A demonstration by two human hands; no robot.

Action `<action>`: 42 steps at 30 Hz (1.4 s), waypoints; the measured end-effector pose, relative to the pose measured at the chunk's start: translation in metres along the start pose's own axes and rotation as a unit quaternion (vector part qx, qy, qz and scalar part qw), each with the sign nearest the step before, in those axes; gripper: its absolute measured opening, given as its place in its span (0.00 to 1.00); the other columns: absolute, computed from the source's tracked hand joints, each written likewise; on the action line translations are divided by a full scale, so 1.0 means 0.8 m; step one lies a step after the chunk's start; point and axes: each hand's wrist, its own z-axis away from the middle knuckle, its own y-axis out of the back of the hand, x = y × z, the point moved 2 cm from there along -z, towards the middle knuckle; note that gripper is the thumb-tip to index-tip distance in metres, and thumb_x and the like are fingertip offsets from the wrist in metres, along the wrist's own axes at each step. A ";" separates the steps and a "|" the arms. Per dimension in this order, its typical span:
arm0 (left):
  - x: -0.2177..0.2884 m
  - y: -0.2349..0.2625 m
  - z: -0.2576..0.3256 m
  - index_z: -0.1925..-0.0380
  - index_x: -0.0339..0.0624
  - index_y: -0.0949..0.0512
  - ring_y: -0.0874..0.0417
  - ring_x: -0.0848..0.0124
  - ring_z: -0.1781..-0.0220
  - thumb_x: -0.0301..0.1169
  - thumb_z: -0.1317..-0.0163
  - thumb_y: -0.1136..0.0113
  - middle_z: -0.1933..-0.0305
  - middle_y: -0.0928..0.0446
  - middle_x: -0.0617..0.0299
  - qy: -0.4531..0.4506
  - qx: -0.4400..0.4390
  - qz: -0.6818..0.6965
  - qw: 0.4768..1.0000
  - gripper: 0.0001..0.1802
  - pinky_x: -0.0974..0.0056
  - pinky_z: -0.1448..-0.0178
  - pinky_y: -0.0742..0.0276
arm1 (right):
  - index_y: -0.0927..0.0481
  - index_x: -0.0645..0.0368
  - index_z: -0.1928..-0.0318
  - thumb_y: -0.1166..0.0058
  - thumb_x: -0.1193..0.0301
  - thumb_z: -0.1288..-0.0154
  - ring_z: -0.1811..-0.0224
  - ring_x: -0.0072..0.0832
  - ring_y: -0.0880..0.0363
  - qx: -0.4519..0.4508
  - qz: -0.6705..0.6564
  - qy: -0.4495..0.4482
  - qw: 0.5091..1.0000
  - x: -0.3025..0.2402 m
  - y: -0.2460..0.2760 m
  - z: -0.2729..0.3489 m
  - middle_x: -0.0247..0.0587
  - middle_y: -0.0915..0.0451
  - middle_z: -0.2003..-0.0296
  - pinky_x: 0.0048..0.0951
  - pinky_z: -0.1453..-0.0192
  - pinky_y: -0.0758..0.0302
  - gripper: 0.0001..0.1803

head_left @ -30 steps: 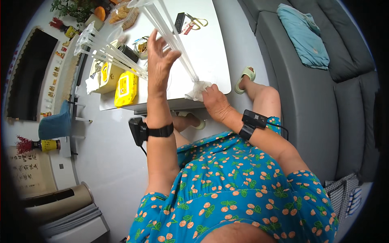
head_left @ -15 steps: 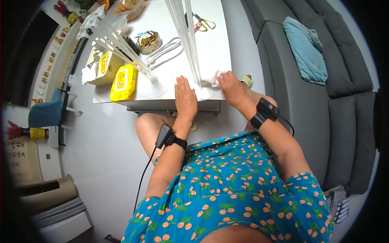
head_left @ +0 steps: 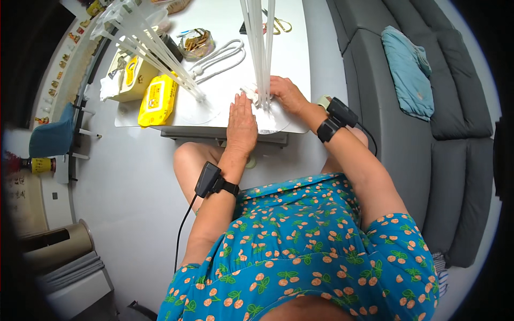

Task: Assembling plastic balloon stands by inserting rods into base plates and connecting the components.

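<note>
A bundle of white plastic rods point(head_left: 261, 64) stands upright on a round clear base point(head_left: 277, 124) at the table's near edge. My right hand point(head_left: 290, 96) reaches in from the right, its fingertips partly hidden behind the rods. It is closed on a crumpled white wipe point(head_left: 249, 93), which shows left of the rods. My left hand point(head_left: 242, 125) lies flat at the front edge, fingers straight and close together, with nothing in it. Farther left, a second rod bundle point(head_left: 171, 72) leans over another round clear base point(head_left: 202, 115).
Left on the white table point(head_left: 227, 75) are a yellow wipes pack point(head_left: 158, 100) and a tissue box point(head_left: 142, 85). Behind are a white cable point(head_left: 225, 56), a jar of brown pieces point(head_left: 195, 44) and gold-handled scissors point(head_left: 282, 25). A grey sofa point(head_left: 369, 96) stands right.
My right hand has moved left with the wipe, from beside the rods to behind them. My left hand stays flat at the edge. The view has shifted slightly.
</note>
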 end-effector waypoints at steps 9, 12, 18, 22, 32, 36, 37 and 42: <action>-0.020 -0.002 0.015 0.40 0.28 0.41 0.49 0.52 0.28 0.22 0.41 0.56 0.32 0.47 0.44 -0.003 0.004 -0.022 1.000 0.27 0.53 0.27 0.53 | 0.19 0.57 0.67 0.50 0.81 0.53 0.56 0.38 0.26 0.030 -0.020 -0.025 0.999 -0.089 0.035 0.115 0.39 0.20 0.63 0.31 0.54 0.27 0.12; -0.018 -0.008 0.007 0.40 0.28 0.42 0.50 0.53 0.28 0.23 0.40 0.56 0.32 0.46 0.44 -0.008 0.022 -0.036 0.999 0.27 0.53 0.27 0.54 | 0.18 0.57 0.68 0.52 0.84 0.51 0.58 0.36 0.25 0.050 -0.130 -0.135 0.981 -0.076 0.042 0.115 0.40 0.20 0.68 0.30 0.55 0.26 0.13; 0.004 -0.023 -0.002 0.38 0.25 0.44 0.54 0.53 0.27 0.26 0.39 0.56 0.31 0.50 0.43 0.061 -0.009 -0.018 0.998 0.29 0.55 0.26 0.58 | 0.21 0.58 0.64 0.52 0.81 0.50 0.57 0.42 0.27 0.210 0.037 -0.111 0.971 -0.038 0.032 0.068 0.45 0.21 0.65 0.36 0.52 0.28 0.13; 0.026 -0.029 0.003 0.37 0.25 0.46 0.56 0.52 0.26 0.29 0.39 0.55 0.30 0.52 0.42 0.073 -0.008 -0.016 0.997 0.31 0.54 0.26 0.60 | 0.23 0.60 0.63 0.53 0.80 0.53 0.56 0.44 0.29 0.149 0.103 -0.074 0.981 -0.068 0.003 0.080 0.47 0.24 0.60 0.37 0.50 0.29 0.14; 0.008 -0.013 0.016 0.36 0.26 0.48 0.60 0.51 0.26 0.30 0.38 0.56 0.29 0.54 0.42 0.077 -0.019 -0.033 0.996 0.32 0.54 0.25 0.64 | 0.23 0.62 0.65 0.51 0.78 0.52 0.58 0.39 0.27 0.150 0.095 -0.098 0.979 -0.100 0.009 0.076 0.42 0.22 0.60 0.32 0.54 0.26 0.11; 0.011 -0.014 0.019 0.37 0.26 0.47 0.58 0.52 0.26 0.30 0.38 0.57 0.29 0.53 0.42 0.039 0.037 -0.006 0.999 0.31 0.53 0.26 0.63 | 0.22 0.62 0.59 0.51 0.79 0.52 0.54 0.39 0.27 0.118 0.044 -0.002 0.992 -0.115 0.000 0.096 0.42 0.23 0.57 0.33 0.51 0.26 0.16; 0.015 -0.012 0.018 0.37 0.27 0.46 0.57 0.51 0.26 0.30 0.38 0.57 0.30 0.52 0.42 0.017 0.059 0.021 0.998 0.30 0.53 0.26 0.63 | 0.22 0.62 0.59 0.51 0.79 0.52 0.54 0.39 0.27 0.119 0.044 -0.001 0.992 -0.108 0.009 0.099 0.42 0.23 0.57 0.33 0.51 0.26 0.16; 0.027 -0.013 0.011 0.37 0.28 0.45 0.53 0.53 0.27 0.30 0.38 0.57 0.30 0.50 0.45 0.071 0.028 -0.061 0.995 0.30 0.53 0.26 0.59 | 0.22 0.60 0.62 0.53 0.79 0.50 0.57 0.40 0.26 0.154 0.114 -0.022 0.981 -0.038 0.053 0.109 0.43 0.22 0.59 0.34 0.49 0.28 0.13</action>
